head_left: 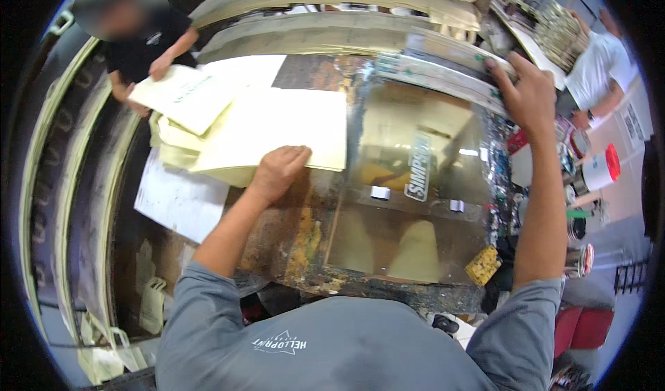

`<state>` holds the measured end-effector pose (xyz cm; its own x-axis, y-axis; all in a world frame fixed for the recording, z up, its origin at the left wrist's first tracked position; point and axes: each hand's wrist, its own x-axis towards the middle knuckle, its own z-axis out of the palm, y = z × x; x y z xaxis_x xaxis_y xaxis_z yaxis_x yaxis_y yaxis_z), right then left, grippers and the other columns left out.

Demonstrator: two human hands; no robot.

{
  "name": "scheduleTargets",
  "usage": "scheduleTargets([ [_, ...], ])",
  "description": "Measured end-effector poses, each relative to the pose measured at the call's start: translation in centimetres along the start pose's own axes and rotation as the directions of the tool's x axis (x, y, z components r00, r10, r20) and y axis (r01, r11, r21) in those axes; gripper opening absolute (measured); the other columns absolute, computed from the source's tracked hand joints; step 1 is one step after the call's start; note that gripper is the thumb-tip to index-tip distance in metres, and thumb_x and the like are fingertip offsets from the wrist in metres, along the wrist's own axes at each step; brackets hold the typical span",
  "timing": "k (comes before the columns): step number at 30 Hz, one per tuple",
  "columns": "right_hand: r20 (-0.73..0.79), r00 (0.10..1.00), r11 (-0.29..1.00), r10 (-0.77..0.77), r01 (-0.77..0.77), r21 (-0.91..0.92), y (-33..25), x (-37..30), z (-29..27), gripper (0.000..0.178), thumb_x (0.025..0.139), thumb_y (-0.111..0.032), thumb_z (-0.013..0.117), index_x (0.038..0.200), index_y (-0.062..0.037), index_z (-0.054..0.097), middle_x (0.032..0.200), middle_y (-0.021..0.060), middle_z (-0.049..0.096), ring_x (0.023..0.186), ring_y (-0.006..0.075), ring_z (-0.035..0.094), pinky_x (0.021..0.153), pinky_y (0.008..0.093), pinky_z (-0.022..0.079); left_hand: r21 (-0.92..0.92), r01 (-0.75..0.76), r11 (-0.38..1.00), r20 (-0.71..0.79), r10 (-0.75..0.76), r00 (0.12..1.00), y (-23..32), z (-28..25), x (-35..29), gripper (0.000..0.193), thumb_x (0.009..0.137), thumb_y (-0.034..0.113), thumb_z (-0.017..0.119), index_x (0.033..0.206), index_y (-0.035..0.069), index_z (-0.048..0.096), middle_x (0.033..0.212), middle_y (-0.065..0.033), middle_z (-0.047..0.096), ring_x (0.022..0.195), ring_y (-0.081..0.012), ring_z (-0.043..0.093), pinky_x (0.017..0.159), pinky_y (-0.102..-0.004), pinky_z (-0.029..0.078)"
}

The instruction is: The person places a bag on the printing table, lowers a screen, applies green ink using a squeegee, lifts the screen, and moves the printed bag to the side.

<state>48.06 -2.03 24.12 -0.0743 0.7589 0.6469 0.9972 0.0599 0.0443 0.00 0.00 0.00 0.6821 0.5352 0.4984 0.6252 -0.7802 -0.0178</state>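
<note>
My left hand (280,172) is closed at the near right edge of a stack of cream cloth bags (291,121), its fingers pinching the top one. At the far right, my right hand (528,92) grips the corner of a screen-printing frame (443,76), thumb and fingers around its pale, green-stained bar. On the bench, nearer me than that bar, lies a glossy glass-like panel (388,242). It bears a lettered strip (418,166) and two small white pieces, a left one (380,193) and a right one (457,205).
Across the bench at left, a co-worker (149,51) holds a printed cream bag (190,100). Long racks (298,34) hung with bags run behind and left. A yellow sponge (483,265) and a red-lidded tub (601,169) sit right. Another person (601,65) stands far right.
</note>
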Motion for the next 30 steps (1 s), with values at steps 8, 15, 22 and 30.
scheduleTargets([
  [8,-0.108,0.993,0.999,-0.043,0.04,-0.025,1.8,-1.1,-0.1,0.073,0.1,-0.075,0.057,0.092,-0.0047,0.076,0.078,0.0171,0.073,0.077,0.0399,0.071,0.085,0.0522,0.047,-0.276,0.001,0.961,0.234,0.066,0.97,17.0,12.9,14.4,0.036,0.096,0.021,0.067,0.127,0.003,0.07,0.128,-0.017,0.074,0.117,-0.0355,0.072,0.098,-0.0447,0.059],
  [15,0.059,0.998,0.997,-0.003,-0.002,0.083,1.9,-0.5,-0.4,0.089,0.101,-0.086,0.04,0.091,-0.0037,0.072,0.071,0.0082,0.069,0.074,0.0215,0.068,0.113,0.0552,0.04,-0.268,0.079,0.96,0.32,0.011,0.948,25.6,13.9,14.5,0.106,0.09,0.085,0.06,0.165,0.012,0.048,0.177,-0.0181,0.034,0.165,-0.0437,0.023,0.128,-0.0766,0.002],
  [22,0.134,0.991,0.992,0.012,-0.028,0.122,2.6,1.6,-1.4,0.083,0.103,-0.086,0.038,0.077,-0.011,0.063,0.066,0.0038,0.058,0.064,0.0195,0.053,0.097,0.0514,0.047,-0.237,0.207,0.949,0.406,-0.096,0.909,30.8,14.3,16.5,0.112,0.089,0.091,0.053,0.168,0.012,0.042,0.18,-0.0172,0.026,0.166,-0.0471,0.016,0.124,-0.0824,0.0],
  [30,0.105,0.994,0.993,0.017,-0.029,0.116,2.0,0.8,-1.1,0.077,0.106,-0.08,0.04,0.081,-0.011,0.063,0.071,0.0029,0.058,0.069,0.0181,0.052,0.093,0.0447,0.047,-0.294,0.305,0.906,0.36,-0.19,0.913,29.2,9.6,16.6,0.1,0.092,0.076,0.069,0.164,0.01,0.047,0.171,-0.0165,0.04,0.159,-0.0404,0.033,0.129,-0.0681,0.018],
])
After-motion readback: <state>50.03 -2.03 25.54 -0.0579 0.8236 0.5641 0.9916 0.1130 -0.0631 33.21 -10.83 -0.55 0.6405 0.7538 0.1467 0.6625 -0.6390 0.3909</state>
